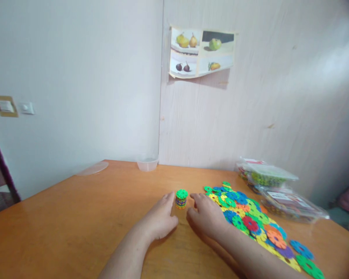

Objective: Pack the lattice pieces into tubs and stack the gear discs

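A small upright stack of plastic snowflake discs (181, 199) stands on the wooden table, green on top with blue, yellow and orange layers below. My left hand (162, 217) is just left of the stack, thumb and fingers apart, holding nothing. On the other side my right hand (206, 214) hovers close to the stack, its fingers apart and slightly bent, also holding nothing. Neither hand appears to touch the stack. To the right, partly behind my right hand and forearm, a loose pile of colourful snowflake discs (250, 223) spreads over the table.
Clear plastic boxes (292, 204) sit at the right, beyond the pile. A translucent tub (147, 164) stands at the table's back edge, with a clear lid (93, 168) to its left. Behind the table (75, 224) rises a wall bearing a fruit picture sheet (202, 53).
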{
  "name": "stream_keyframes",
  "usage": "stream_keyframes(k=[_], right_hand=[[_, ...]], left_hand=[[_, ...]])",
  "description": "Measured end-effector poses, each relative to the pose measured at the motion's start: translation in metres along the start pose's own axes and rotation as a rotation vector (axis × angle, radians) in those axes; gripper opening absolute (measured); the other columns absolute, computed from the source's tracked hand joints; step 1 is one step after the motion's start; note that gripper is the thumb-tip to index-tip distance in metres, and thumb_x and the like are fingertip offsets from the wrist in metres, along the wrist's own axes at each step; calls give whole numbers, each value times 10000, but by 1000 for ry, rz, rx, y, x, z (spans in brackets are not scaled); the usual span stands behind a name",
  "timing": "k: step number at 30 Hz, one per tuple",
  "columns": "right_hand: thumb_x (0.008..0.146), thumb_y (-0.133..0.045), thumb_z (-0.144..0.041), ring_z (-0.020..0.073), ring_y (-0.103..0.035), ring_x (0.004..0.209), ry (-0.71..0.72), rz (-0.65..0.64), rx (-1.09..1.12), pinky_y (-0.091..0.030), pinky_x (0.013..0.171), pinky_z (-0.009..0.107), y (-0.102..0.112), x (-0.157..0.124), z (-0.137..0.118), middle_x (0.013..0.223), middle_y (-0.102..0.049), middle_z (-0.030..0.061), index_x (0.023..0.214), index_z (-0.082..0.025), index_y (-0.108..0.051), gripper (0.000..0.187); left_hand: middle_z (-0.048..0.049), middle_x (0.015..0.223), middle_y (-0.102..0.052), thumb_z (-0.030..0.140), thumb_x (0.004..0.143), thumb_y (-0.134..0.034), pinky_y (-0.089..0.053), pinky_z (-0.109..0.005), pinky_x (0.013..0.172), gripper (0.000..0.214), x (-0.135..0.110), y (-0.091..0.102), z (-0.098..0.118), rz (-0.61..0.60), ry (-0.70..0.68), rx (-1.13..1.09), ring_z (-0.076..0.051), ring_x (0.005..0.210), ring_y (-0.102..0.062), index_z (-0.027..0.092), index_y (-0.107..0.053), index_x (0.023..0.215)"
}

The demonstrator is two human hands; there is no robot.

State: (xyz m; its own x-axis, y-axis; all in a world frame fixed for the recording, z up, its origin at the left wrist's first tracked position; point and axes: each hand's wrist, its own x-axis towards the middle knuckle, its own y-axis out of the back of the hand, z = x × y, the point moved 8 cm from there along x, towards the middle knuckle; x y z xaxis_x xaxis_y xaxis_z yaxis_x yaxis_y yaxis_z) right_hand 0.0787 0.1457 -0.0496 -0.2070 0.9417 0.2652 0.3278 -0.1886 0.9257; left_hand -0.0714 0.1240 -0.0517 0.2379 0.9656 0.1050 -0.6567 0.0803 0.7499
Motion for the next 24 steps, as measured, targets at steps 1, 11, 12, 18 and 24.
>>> stream_keyframes(k=[1, 11, 12, 18, 24], right_hand=[[827, -487, -260, 246, -620, 974, 9, 7, -7, -388, 794, 319, 1, -1, -1, 1030, -699, 114, 1178, -166, -648, 398], [817, -466, -220, 222, -604, 879, 73, 36, -10, -347, 722, 305, 5, -2, -13, 931, -692, 88, 998, -193, -657, 264], [818, -464, -219, 221, -603, 876, 74, 35, -13, -345, 719, 304, 4, -2, -14, 924, -692, 86, 986, -194, -655, 256], [797, -469, -201, 227, -621, 876, 84, 20, -23, -365, 719, 302, 5, 1, -12, 933, -698, 90, 1057, -191, -666, 326], [810, -473, -206, 224, -630, 978, 16, 55, 88, -406, 794, 286, 25, 3, 15, 1050, -714, 107, 1246, -158, -638, 469]], left_hand=[[-117, 1575, -343, 173, 679, -533, -209, -342, 1211, 838, 0, -2, 1, -4, -7, -10, -252, 1462, -298, 133, -355, 1497], [-83, 1580, -340, 155, 693, -554, -215, -371, 1220, 842, 3, -8, 1, -2, -96, -52, -256, 1470, -281, 184, -351, 1509], [-79, 1576, -348, 153, 695, -554, -219, -380, 1220, 835, 3, -8, 2, 2, -98, -56, -261, 1469, -282, 190, -359, 1506], [-94, 1598, -291, 147, 691, -528, -205, -363, 1224, 868, 2, -7, 1, -13, -74, 4, -243, 1481, -251, 147, -303, 1530], [-162, 1586, -295, 171, 747, -483, -236, -398, 1206, 790, 7, 6, -16, 85, 33, 136, -267, 1467, -286, 76, -312, 1512]])
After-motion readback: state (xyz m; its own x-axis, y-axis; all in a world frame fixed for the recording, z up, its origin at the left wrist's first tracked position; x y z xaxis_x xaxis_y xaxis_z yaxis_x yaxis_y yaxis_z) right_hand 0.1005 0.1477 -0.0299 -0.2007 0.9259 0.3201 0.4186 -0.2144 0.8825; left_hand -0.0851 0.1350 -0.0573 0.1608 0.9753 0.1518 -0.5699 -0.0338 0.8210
